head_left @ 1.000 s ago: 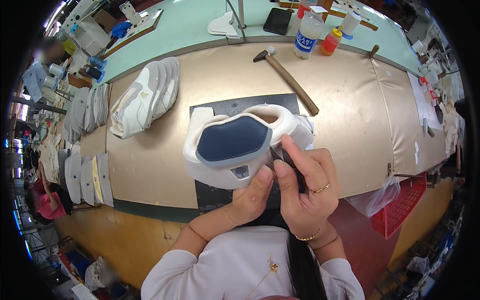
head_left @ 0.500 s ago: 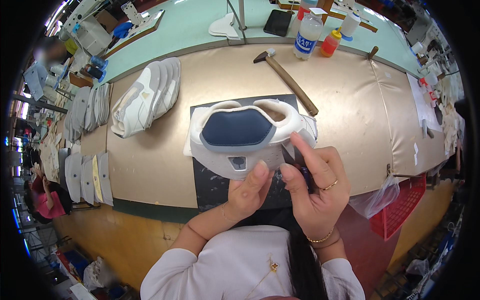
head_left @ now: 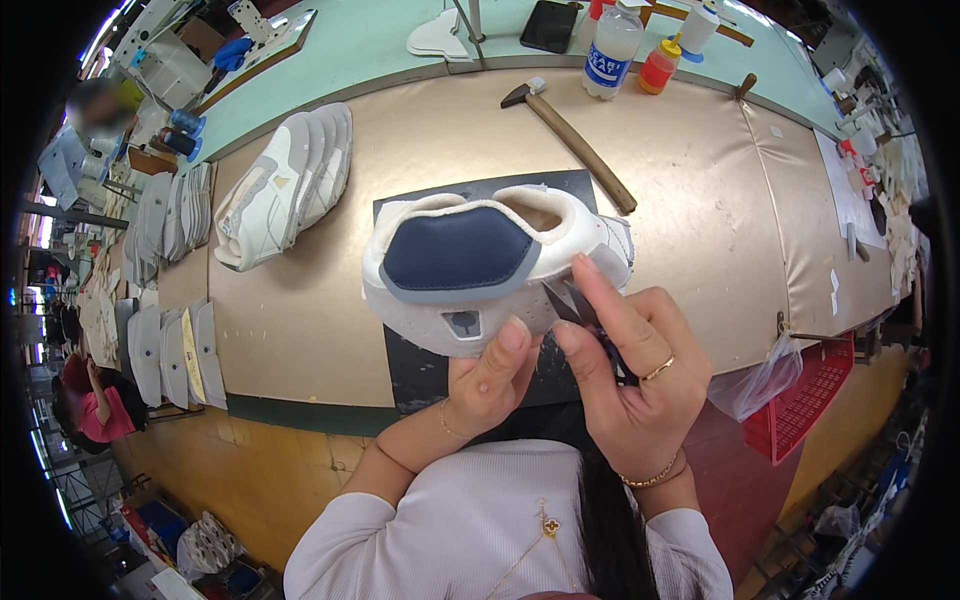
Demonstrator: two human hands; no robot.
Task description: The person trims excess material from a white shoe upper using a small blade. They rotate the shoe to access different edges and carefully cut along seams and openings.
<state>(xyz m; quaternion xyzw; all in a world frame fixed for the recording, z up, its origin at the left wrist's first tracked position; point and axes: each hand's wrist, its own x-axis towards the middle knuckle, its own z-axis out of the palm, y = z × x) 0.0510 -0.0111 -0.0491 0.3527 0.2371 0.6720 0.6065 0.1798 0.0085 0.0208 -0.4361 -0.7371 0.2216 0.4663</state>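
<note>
A white and light grey shoe upper [head_left: 415,315] with a padded navy panel is tilted over a black board. My left hand [head_left: 490,375] grips its near edge, thumb on the outside and the other fingers mostly hidden. My right hand [head_left: 645,370] is closed around small dark scissors [head_left: 572,300], their pointed blades apart and against the grey side of the upper. Its index fingertip touches the upper just above the blades. The scissors' handles are mostly hidden behind my fingers.
Beyond the upper lies a wooden-handled hammer [head_left: 580,150]. A stack of similar uppers [head_left: 290,185] sits to the left, with grey pieces [head_left: 175,350] beyond. Bottles [head_left: 612,55] and a phone [head_left: 550,28] stand or lie at the back. A red basket [head_left: 800,400] hangs right.
The upper has shifted slightly left and turned a little in my left hand. The scissor blades show more plainly against its side, and my right hand is slightly further right.
</note>
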